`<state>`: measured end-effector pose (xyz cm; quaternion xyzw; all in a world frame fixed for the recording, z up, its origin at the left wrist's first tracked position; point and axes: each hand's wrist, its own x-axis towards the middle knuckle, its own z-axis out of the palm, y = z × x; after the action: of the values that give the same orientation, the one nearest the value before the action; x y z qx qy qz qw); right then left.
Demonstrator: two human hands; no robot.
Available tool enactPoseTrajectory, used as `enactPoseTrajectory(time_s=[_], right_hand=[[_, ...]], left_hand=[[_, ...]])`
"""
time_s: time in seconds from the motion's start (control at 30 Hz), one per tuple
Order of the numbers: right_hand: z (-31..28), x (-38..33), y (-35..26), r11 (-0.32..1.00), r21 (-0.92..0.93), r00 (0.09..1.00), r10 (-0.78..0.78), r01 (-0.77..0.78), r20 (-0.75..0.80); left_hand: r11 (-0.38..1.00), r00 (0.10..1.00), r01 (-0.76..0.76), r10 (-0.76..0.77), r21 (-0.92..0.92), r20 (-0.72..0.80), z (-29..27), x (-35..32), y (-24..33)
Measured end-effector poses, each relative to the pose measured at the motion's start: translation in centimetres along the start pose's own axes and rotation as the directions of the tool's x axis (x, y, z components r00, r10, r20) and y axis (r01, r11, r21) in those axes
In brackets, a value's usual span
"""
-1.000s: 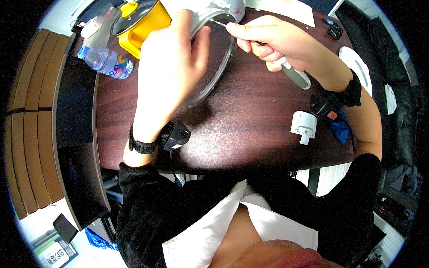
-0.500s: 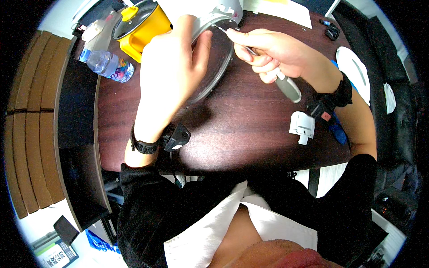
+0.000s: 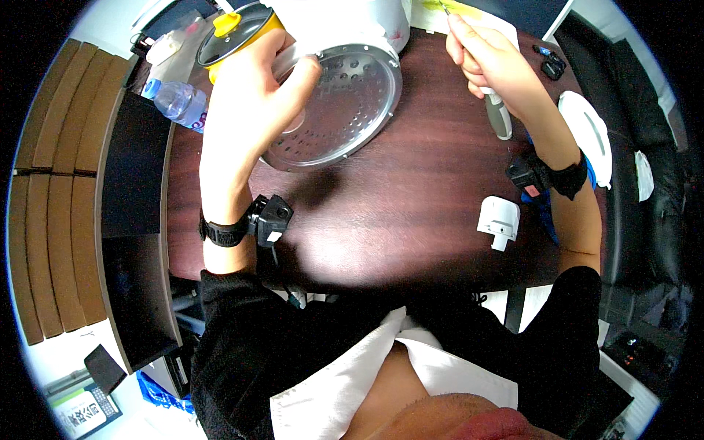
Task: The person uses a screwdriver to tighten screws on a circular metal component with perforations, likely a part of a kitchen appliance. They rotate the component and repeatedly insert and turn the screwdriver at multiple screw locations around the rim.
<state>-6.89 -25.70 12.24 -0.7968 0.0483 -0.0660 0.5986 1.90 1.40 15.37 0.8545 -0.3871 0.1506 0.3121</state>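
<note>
My left hand [image 3: 246,110] is closed on the upper left edge of a round, see-through disc [image 3: 352,103] with dimples or holes and a pale rim. The disc tilts above the brown table [image 3: 396,220]. Off to its right, my right hand [image 3: 491,62] grips a slim tool [image 3: 499,121] with a grey-and-white handle. Its thin metal tip points up and away, over a sheet of paper [image 3: 506,26], and is apart from the disc. My fingers hide the middle of the tool. Both wrists wear black straps with small devices.
A white appliance [image 3: 374,18] stands behind the disc. A yellow pot with a glass lid [image 3: 242,44] and a water bottle [image 3: 176,103] are at the left. To the right lie a white plastic part [image 3: 499,218], a curved white piece [image 3: 587,132] and a small black object [image 3: 551,64].
My right hand has drawn the tool away from the disc's rim, up and to the right. My left hand has shifted left, and the disc's face has turned more into view.
</note>
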Motion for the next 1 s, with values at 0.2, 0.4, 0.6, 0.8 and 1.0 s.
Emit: enactPoseTrajectory(time_s=[0.2,0.4,0.6,0.8,1.0], right_hand=[[-2.6,1.7,3.5,0.957,-0.28,0.996,0.058,-0.076,-0.071],[-3.1,2.5,6.7,0.957,-0.217,0.981,0.18,-0.191,-0.066],[-3.9,4.4,10.0,0.885,-0.394,0.969,0.231,-0.248,-0.09],[-4.1,4.8,12.9,0.754,-0.65,0.995,0.09,-0.089,-0.031],[-4.0,4.1,11.2,0.378,-0.893,0.961,0.22,-0.244,-0.17]], left_hand=[[0.996,0.999,0.048,-0.047,-0.08,0.021,0.0,0.1,1.0],[0.998,1.0,-0.001,-0.001,0.059,0.027,0.2,0.6,0.7],[0.993,0.998,0.012,-0.019,-0.121,-0.052,0.6,0.4,0.7],[0.992,0.994,-0.023,0.009,-0.125,-0.108,0.5,0.7,-0.4],[0.952,0.963,-0.053,-0.031,-0.301,-0.268,1.5,1.3,-2.0]])
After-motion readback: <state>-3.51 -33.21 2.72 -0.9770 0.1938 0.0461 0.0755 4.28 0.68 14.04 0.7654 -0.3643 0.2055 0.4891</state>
